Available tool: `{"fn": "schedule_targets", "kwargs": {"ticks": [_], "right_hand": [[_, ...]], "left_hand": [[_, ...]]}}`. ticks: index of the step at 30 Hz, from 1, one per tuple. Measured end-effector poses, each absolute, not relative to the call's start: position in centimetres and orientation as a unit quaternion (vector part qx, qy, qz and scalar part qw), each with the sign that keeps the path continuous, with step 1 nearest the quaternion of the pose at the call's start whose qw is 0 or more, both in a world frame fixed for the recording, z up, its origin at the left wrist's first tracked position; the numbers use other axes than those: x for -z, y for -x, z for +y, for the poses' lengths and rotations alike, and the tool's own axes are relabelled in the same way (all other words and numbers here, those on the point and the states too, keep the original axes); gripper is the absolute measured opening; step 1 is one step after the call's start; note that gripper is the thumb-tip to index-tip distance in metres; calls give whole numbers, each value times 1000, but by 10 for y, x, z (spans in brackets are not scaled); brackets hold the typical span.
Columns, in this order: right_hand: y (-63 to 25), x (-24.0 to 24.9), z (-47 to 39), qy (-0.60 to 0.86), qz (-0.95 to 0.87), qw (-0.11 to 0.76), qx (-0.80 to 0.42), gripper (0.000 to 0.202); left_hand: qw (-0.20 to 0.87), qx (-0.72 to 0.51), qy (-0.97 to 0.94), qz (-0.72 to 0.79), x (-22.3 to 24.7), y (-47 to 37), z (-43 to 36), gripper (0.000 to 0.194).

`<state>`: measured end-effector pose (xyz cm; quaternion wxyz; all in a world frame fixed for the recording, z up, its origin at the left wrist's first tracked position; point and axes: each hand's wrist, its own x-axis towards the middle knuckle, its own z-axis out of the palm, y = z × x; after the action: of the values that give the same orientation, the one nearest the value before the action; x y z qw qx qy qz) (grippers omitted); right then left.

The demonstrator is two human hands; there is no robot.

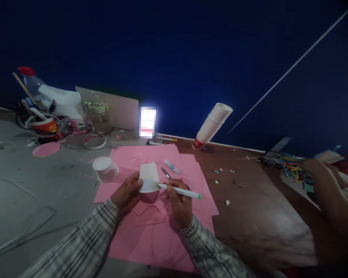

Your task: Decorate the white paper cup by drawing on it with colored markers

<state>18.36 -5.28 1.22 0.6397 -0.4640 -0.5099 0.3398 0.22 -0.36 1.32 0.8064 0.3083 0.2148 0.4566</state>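
Note:
My left hand (127,194) grips a white paper cup (148,175) by its side, its wide rim towards me. Pale green marks show on the cup near that rim. In my right hand (179,206) is a white marker with a green end (187,192), held like a pen with its tip at the cup's surface. Under both hands lie overlapping sheets of pink paper (156,243). Just beyond my right hand are scissors (166,173), their handles partly hidden, and a clear tube with blue print (172,167). Another white cup (105,170) stands upside down left of my hands.
A tall leaning stack of paper cups (211,127) stands by the blue wall. At the back left are a glass jar (100,117), a holder of tools (45,125) and a red-capped bottle (31,83). Another person's arm (332,193) reaches in at right. Paper scraps (227,202) dot the table.

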Motion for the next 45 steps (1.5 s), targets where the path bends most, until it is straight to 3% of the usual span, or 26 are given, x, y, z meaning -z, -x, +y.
{"fn": "schedule_targets", "kwargs": {"ticks": [13,26,45], "right_hand": [[-184,-13,-51,469,-521,646,-303,18],[-183,-21,-54,462,-493,654,-339,27],[-183,-31,-55,462,-502,650,-335,21]], "left_hand": [[819,-440,-315,192,-14,-4,-4,49],[812,-447,-324,190,-10,-3,-4,52],[810,-452,-324,184,-12,-3,-3,59]]}}
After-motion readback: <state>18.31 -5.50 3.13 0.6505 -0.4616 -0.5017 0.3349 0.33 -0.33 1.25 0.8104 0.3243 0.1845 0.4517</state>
